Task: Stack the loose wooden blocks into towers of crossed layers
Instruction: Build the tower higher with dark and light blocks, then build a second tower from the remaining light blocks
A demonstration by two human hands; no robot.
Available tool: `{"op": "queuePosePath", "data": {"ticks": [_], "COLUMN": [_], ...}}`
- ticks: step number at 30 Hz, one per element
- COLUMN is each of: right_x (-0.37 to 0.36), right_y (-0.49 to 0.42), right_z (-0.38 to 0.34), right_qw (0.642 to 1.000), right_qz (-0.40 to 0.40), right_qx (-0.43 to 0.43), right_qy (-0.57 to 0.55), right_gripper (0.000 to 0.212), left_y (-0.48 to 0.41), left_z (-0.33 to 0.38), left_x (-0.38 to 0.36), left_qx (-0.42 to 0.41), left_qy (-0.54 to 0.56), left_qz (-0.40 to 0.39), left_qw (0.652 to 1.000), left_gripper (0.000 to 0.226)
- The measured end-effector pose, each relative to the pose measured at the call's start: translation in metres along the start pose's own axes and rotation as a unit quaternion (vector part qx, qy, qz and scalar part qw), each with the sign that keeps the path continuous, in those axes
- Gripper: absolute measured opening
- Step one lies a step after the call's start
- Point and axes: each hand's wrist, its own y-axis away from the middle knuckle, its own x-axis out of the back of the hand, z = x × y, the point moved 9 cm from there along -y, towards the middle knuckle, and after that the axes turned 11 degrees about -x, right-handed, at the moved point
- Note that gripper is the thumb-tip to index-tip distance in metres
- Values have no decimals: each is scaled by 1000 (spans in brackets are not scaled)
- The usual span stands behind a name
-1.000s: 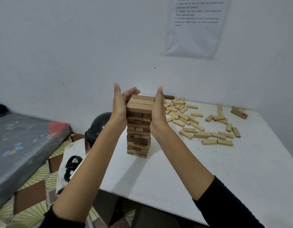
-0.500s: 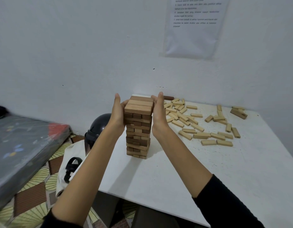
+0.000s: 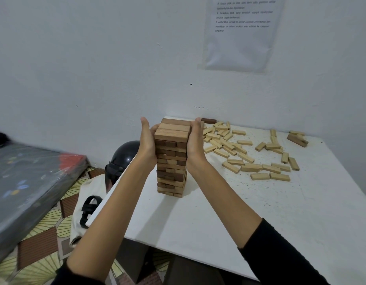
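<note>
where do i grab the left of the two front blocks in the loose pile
Come from above and pinch the left front block across its long sides at mid-length. It lies flat on the table; its partner sits close to its right end, while both long sides look free.

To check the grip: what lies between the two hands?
The top of the tower, touched by left hand and right hand, in the head view.

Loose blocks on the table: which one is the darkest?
The dark brown block lying by the wall, just beyond the right hand. The other loose blocks are pale wood, but for a mid-brown one far right.
</note>
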Motion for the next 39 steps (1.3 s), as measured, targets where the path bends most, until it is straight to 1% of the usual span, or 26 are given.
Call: {"op": "queuePosePath", "data": {"ticks": [4, 7, 8, 9, 15, 16, 19, 23, 25, 28, 29, 31, 33, 36, 39], "right_x": [4, 6, 6, 6, -1, -1, 7, 24, 35, 56, 64, 85, 109, 149, 191], "right_y": [0, -3, -4, -5, -4, -4, -4, -1, 4, 10, 13, 16, 19, 16, 6], "right_z": [-6, -7, -7, -7, -6, -5, -8, -26, -39, -61, -69, -86, -101, -117, -120], "right_qw": [1000, 1000, 1000, 1000, 999, 999, 999, 998, 997, 994, 993, 991, 987, 981, 974], "right_qz": [5, 5, 2, -1, -12, -12, -8, -2, 1, 8, 12, 28, 45, 64, 85], "right_qx": [18, 24, 27, 31, 38, 35, 31, 57, 73, 95, 103, 121, 140, 154, 150], "right_qy": [-9, -1, 1, 0, -2, 0, 1, 32, 36, 45, 48, 53, 65, 95, 148], "right_gripper": [60, 39, 36, 38, 63, 63, 52, 46, 42, 37, 36, 35, 32, 27, 24], "left_y": [0, 1, 0, 0, 3, 3, 0, -1, 6, 27, 36, 54, 66, 67, 54], "left_z": [1, 1, 1, 1, 6, 8, 22, 61, 93, 130, 136, 138, 124, 80, 28], "left_x": [1, 0, 0, 1, -1, 0, 9, 12, -2, -40, -56, -92, -129, -178, -208], "left_qx": [-3, -4, -4, -4, -15, -22, -69, -157, -233, -349, -382, -430, -436, -391, -339], "left_qy": [-2, -7, -7, -6, -13, -15, -26, -113, -165, -247, -262, -267, -263, -264, -289], "left_qz": [1, 3, 3, 4, -8, -4, 16, 10, -9, -56, -76, -124, -182, -261, -296], "left_qw": [1000, 1000, 1000, 1000, 1000, 1000, 997, 981, 958, 902, 883, 854, 841, 842, 845], "left_gripper": [72, 70, 72, 72, 72, 70, 65, 51, 41, 26, 23, 25, 28, 22, 18]}}
